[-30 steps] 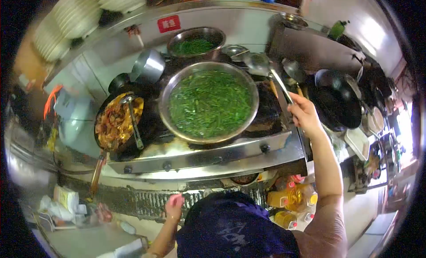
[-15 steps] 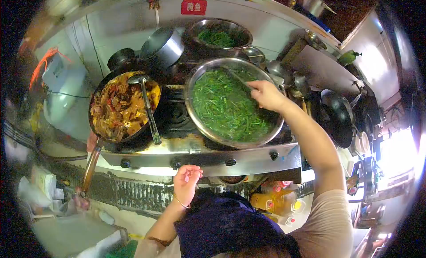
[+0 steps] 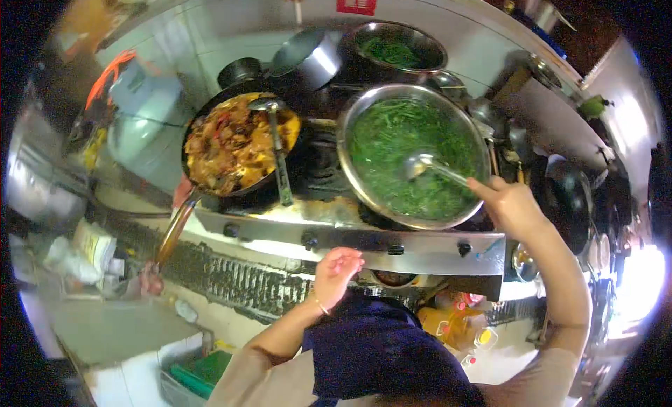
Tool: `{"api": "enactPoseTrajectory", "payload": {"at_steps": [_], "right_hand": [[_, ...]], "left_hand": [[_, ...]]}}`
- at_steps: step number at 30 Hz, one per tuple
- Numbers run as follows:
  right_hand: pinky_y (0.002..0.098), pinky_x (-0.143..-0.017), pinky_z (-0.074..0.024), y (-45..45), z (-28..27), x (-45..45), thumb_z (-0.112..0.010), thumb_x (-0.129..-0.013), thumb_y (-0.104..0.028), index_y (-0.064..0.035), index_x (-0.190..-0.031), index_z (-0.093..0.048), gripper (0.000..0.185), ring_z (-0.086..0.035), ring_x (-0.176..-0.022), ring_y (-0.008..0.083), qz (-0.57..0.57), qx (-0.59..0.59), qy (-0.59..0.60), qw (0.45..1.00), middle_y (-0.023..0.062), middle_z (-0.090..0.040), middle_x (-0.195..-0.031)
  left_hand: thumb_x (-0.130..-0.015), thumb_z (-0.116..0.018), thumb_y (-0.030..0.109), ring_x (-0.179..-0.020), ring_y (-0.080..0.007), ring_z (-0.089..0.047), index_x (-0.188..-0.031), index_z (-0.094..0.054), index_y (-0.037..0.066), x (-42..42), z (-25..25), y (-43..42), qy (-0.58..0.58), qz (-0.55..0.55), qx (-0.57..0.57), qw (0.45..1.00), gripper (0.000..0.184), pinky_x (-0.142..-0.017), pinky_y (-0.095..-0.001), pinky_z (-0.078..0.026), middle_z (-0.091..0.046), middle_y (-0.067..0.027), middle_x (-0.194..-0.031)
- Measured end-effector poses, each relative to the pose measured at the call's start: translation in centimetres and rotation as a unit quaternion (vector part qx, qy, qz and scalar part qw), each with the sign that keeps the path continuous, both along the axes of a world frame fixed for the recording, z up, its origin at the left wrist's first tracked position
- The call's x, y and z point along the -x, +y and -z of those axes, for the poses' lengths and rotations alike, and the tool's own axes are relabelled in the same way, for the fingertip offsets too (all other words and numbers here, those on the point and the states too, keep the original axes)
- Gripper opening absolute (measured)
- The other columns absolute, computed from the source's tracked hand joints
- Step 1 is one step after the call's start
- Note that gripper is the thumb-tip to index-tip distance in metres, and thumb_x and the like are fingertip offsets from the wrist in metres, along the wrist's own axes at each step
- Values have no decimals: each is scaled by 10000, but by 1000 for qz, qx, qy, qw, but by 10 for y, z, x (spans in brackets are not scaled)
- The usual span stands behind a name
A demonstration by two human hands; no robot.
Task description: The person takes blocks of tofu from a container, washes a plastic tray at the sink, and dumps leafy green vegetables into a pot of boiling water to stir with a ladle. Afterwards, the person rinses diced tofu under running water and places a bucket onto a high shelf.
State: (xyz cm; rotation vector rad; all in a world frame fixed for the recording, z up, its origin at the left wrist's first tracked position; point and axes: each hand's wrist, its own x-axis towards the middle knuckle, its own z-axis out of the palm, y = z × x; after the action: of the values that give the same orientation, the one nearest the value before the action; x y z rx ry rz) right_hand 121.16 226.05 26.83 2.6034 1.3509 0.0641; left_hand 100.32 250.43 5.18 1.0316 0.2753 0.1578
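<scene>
A wide steel basin [image 3: 344, 155] of green vegetables in liquid [image 3: 399, 137] sits on the stove. My right hand [image 3: 509, 205] grips the handle of a metal ladle [image 3: 421, 166] at the basin's right rim. The ladle's bowl is over the greens, near the middle of the basin. My left hand [image 3: 339, 272], loosely curled with nothing visible in it, hangs in front of the stove's control panel [image 3: 350, 249]. To the left, a wok [image 3: 186, 160] holds a brown and orange stew [image 3: 234, 151]. Another ladle [image 3: 278, 148] rests across the stew.
Behind the basin stands a steel bowl [image 3: 442, 60] with more greens. A pot [image 3: 301, 57] leans beside it. The wok's handle [image 3: 175, 233] juts over the stove's front edge. Oil bottles [image 3: 455, 326] stand below, and a light-blue gas cylinder [image 3: 143, 116] at the left.
My view has swung left, so everything sits farther right. My right hand has drawn the ladle toward me, from the back of the basin; its bowl now shows. My left hand stays curled.
</scene>
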Motion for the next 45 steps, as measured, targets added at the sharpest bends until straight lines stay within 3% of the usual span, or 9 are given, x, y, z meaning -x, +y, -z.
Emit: {"api": "enactPoseTrajectory", "payload": {"at_steps": [9, 13, 21, 27, 33, 36, 37, 41, 45], "right_hand": [[430, -620, -435, -56, -56, 12, -587, -669, 40, -65, -1059, -650, 409, -551, -673, 357, 78, -91, -5, 993, 174, -545, -716], [461, -653, -442, -58, -80, 23, -596, -666, 5, -63, -995, -672, 345, -565, -712, 369, 86, -56, 53, 993, 188, -579, -741], [415, -853, -485, -44, 12, -24, -571, -735, -49, -8, -1058, -644, 334, -614, -937, 359, 46, -100, 152, 982, 211, -639, -1006], [407, -896, -470, -27, 39, -34, -549, -770, -88, -50, -1105, -635, 348, -608, -972, 349, 83, -189, 167, 964, 201, -628, -1048], [312, -806, -487, -53, 22, -23, -544, -800, -49, -12, -1156, -594, 362, -650, -867, 234, 17, -261, 232, 937, 176, -667, -989], [351, -734, -528, -63, 12, -18, -558, -809, -103, -56, -1185, -577, 379, -656, -778, 229, 69, -322, 302, 895, 126, -674, -915], [296, -533, -503, -52, -10, -9, -526, -839, -110, -59, -1228, -532, 392, -578, -563, 141, 231, -293, 389, 842, 56, -626, -780], [206, -390, -372, -26, 0, -28, -485, -851, -101, -53, -1223, -524, 378, -457, -442, 65, 303, -397, 435, 750, 9, -570, -734], [254, -421, -419, -10, 48, -75, -468, -835, -78, -16, -1202, -556, 383, -490, -442, 110, 243, -361, 353, 828, 32, -588, -733]], "left_hand": [[-885, -572, 16, -909, -143, -590, -1062, -545, 8, 14, 4, -20, -8, 9, 14, 1000, 179, -803, -273, -505, -594, -69, -965], [-888, -574, 32, -894, -146, -598, -1050, -556, 8, 24, 9, -21, 23, -2, 2, 1000, 165, -806, -282, -509, -608, -74, -955], [-886, -589, 72, -828, -154, -605, -1043, -575, 21, 40, 17, -14, 52, -43, -26, 997, 165, -745, -289, -521, -628, -86, -903], [-885, -585, 68, -792, -153, -606, -1019, -581, 18, 36, 13, -10, 70, -28, -11, 997, 143, -722, -283, -521, -624, -83, -887], [-882, -592, 73, -776, -143, -601, -1006, -587, 15, 29, 9, -11, 59, -22, -18, 998, 137, -709, -275, -508, -627, -80, -882], [-883, -593, 76, -779, -139, -601, -1007, -586, 18, 27, 10, -12, 65, -7, -11, 998, 137, -714, -272, -505, -629, -75, -884], [-883, -594, 77, -782, -138, -601, -1008, -586, 19, 26, 11, -11, 69, 2, -7, 998, 137, -716, -271, -505, -630, -73, -884], [-885, -594, 79, -794, -138, -603, -1010, -583, 22, 22, 18, -10, 74, 16, 8, 997, 138, -724, -273, -508, -632, -70, -890], [-883, -593, 71, -784, -139, -606, -1014, -582, 21, 22, 17, 0, 86, -6, 12, 996, 141, -721, -273, -512, -635, -74, -892]]}}
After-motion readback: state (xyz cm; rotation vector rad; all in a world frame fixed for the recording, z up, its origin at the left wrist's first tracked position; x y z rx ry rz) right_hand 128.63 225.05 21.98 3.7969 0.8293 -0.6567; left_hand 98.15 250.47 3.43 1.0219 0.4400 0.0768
